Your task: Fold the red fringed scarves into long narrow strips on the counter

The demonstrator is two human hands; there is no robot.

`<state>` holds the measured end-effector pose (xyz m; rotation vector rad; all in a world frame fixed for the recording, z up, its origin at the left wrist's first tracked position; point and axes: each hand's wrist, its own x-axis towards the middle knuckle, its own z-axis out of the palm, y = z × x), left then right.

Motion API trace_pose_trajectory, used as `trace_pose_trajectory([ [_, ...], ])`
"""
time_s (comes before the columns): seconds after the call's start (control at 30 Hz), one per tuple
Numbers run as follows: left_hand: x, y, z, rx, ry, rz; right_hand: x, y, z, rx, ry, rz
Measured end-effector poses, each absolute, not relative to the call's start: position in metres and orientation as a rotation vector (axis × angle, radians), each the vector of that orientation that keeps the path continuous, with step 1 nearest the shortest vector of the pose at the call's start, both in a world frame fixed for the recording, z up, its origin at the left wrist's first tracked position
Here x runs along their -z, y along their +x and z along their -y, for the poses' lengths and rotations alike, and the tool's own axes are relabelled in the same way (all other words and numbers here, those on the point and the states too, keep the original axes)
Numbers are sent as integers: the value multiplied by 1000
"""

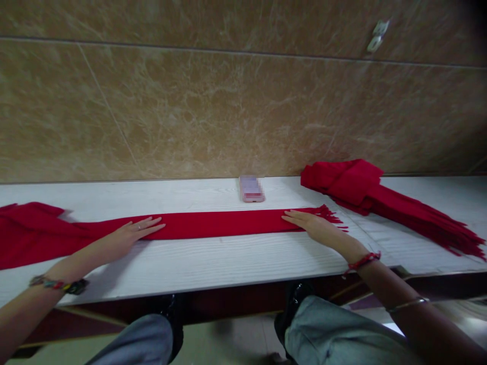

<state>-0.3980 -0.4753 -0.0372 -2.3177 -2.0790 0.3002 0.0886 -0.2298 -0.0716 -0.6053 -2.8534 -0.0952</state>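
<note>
Red scarf (224,224): 1 | hands (127,235) on it: 2 | bundle (344,182): 1 | phone (251,189): 1

- Lit dimly, softly focused throughout.
- Darkens nearly to black at upper right.
- Shows soft shadow beneath left hand (130,235) on surface (213,263).
- Pixelated over phone (251,188).
- Blurs toward lower right.

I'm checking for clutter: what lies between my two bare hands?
Between left hand and right hand, the head view shows only a flat stretch of red fringed fabric scarf.

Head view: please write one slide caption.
Left hand and right hand rest on a fringed red scarf atop a white table.
</note>
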Motion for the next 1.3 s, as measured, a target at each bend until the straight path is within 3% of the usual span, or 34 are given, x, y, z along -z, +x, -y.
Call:
trace_pose_trajectory([
  [0.27, 37, -435, 468, -123, -2480, 1995, 33, 99, 227, -196, -776, 3067],
  [0.43, 6, -329, 399, -18, -2534, 1939, 4, 63, 232, -229, -750, 2987],
  [0.63, 34, -236, 340, -12, -2538, 1974, 26, 32, 219, -120, -921, 3007],
  [0.83, 28, -261, 339, 214, -2563, 2098, 22, 44, 208, -99, -913, 2971],
  [1.07, 1, -274, 340, 226, -2760, 2185, -8, 60, 208, -264, -828, 3054],
  [1.3, 25, -309, 326, 103, -2497, 2291, -3, 93, 193, -213, -1111, 2942],
])
